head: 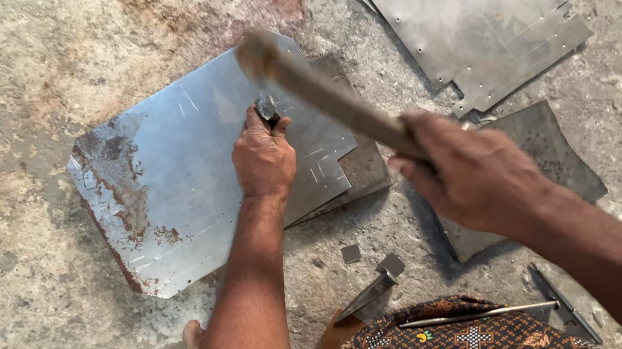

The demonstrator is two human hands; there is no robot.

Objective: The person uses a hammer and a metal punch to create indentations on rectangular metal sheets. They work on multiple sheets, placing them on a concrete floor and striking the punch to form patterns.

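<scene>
My left hand [264,159] is closed around a short dark metal chisel [267,109], holding it upright on a shiny metal sheet [166,174] that lies on the concrete floor. The sheet has rust along its left edge. My right hand [475,175] grips the wooden handle of a hammer [331,94]. The hammer is blurred, and its head [257,54] hangs just above the top of the chisel. A dark thicker plate [365,165] shows from under the sheet's right side.
A stack of cut metal sheets [468,2] with small holes lies at the upper right. A dark flat plate [545,150] rests under my right hand. Small offcuts [351,253], a metal wedge [378,286], a thin rod [476,314] and a patterned cloth [435,348] sit near my knees.
</scene>
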